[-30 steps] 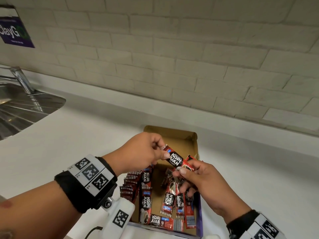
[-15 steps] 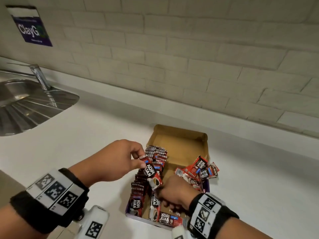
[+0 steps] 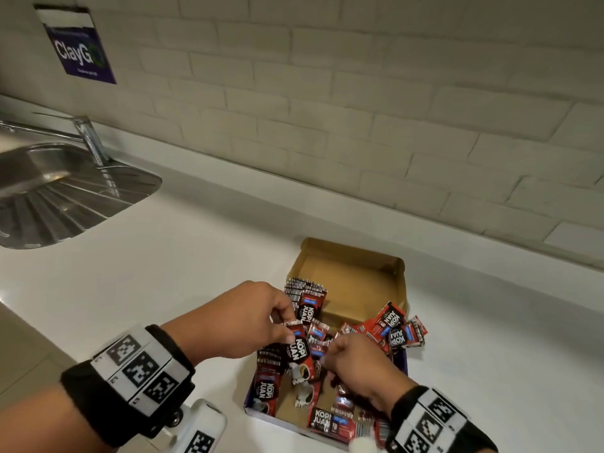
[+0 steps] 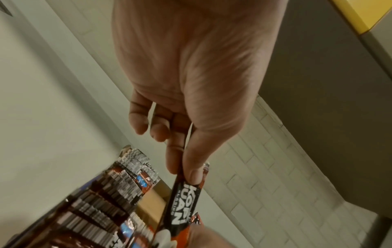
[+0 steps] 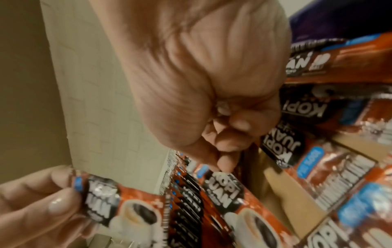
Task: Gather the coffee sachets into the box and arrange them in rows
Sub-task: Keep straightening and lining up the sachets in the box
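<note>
An open cardboard box (image 3: pixel 351 273) stands on the white counter. Red-and-black coffee sachets stand in a row (image 3: pixel 302 287) along its left side. More lie in a loose pile (image 3: pixel 395 325) at its right wall and flat at its near end (image 3: pixel 330 423). My left hand (image 3: pixel 287 325) pinches one sachet (image 3: pixel 299 351) by its top edge between thumb and forefinger (image 4: pixel 192 174), just above the row (image 4: pixel 118 193). My right hand (image 3: pixel 330 351) is low inside the box with fingers tightly curled. Its fingertips (image 5: pixel 222 161) pinch the top of a leaning sachet (image 5: pixel 218 186).
A steel sink (image 3: pixel 49 191) with a tap (image 3: pixel 88 135) lies at the far left. The pale brick wall runs close behind the box and carries a purple sign (image 3: pixel 78 50). The counter (image 3: pixel 196 250) spreads left and right of the box; its near-left edge drops away.
Both hands held one sachet above the box a second ago. The right hand has let it go and dropped into the box; the left lowered it to the row.
</note>
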